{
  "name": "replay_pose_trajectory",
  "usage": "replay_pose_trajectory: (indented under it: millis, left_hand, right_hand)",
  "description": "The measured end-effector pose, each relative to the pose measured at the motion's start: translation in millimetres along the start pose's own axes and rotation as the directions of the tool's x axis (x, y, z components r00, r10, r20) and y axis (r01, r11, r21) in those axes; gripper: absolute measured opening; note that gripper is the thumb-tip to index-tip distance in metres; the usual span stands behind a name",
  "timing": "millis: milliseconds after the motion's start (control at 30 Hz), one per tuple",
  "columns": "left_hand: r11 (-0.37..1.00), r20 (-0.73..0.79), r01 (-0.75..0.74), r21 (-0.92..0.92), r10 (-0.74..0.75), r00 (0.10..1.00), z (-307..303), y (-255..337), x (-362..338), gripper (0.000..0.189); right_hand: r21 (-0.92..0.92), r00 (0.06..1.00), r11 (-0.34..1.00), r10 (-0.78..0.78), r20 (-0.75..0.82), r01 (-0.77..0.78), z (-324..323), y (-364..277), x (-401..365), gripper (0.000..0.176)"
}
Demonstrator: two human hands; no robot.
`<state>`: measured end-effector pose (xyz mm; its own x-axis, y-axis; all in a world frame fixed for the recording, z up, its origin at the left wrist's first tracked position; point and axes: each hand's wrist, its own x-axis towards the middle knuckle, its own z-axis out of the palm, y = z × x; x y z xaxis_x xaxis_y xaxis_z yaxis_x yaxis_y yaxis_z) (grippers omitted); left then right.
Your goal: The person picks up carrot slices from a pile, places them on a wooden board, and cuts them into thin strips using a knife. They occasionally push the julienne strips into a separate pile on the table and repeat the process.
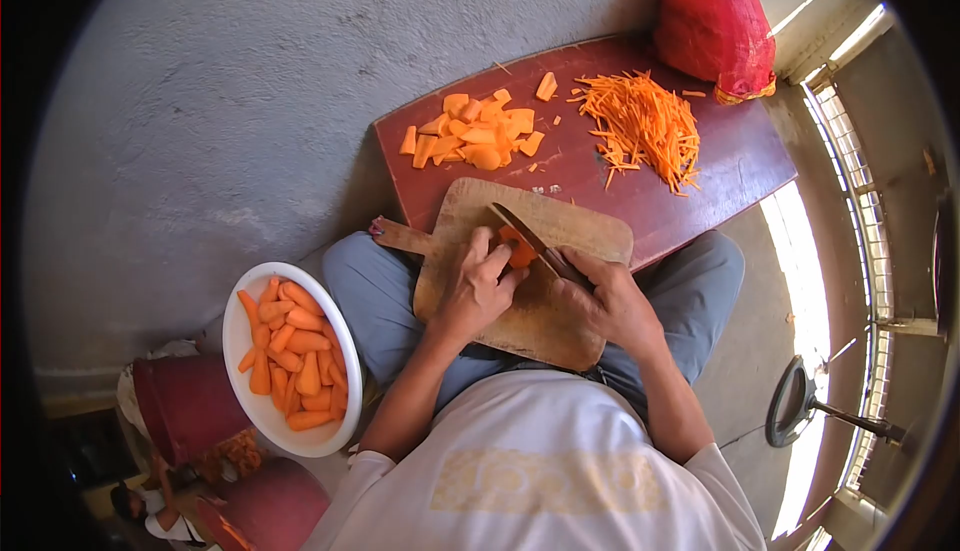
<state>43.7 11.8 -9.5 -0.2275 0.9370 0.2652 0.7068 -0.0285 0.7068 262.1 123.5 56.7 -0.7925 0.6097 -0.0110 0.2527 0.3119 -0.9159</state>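
Note:
On my lap, reaching onto the red table's near edge, lies a wooden cutting board (545,326) with a handle at its left. My left hand (477,289) is closed over a piece of carrot (518,248) on the board, fingers bent against it. In my right hand (612,299) is the handle of a knife (527,229); its blade slants up and left alongside the carrot piece. Carrot slices (480,131) are heaped beyond the board, and a pile of thin carrot strips (645,126) sits to their right.
A white basin (343,351) of peeled whole carrots stands at my left. The dark red table (740,156) carries a red mesh bag (712,21) at its far right. Reddish tubs (190,401) and another person (165,521) are at the lower left. A grey wall (230,101) rises behind the table.

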Motion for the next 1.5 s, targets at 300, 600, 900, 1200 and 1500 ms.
replay_pose_trajectory:
  millis: [300, 600, 900, 1200, 1500]
  left_hand:
    - [0.954, 0.121, -0.211, 0.214, 0.188, 0.975, 1.1, -17.6, 4.1, 0.032]
    - [0.954, 0.055, -0.233, 0.187, 0.226, 0.973, 6.6, -21.2, 2.1, 0.024]
    - [0.974, -0.126, -0.177, 0.143, 0.195, 0.973, 14.6, -16.7, 4.5, 0.025]
    - [0.961, -0.160, -0.250, 0.122, 0.268, 0.950, 13.7, -15.1, 5.9, 0.030]
    - [0.978, -0.082, -0.189, 0.089, 0.196, 0.977, 5.4, -13.6, -1.5, 0.037]
  right_hand:
    - [-0.169, 0.998, 0.984, 0.063, 0.022, -0.059, 9.9, -22.2, -32.1, 0.048]
    - [-0.276, 0.981, 0.948, 0.183, 0.058, -0.161, 16.1, -42.0, -36.4, 0.038]
    - [-0.282, 0.988, 0.951, 0.149, 0.049, -0.129, 16.4, -40.4, -32.5, 0.036]
    - [-0.300, 0.990, 0.949, 0.125, 0.063, -0.101, 19.8, -46.4, -27.8, 0.030]
    - [-0.234, 0.994, 0.967, 0.108, 0.015, -0.101, 22.1, -35.9, -22.0, 0.038]
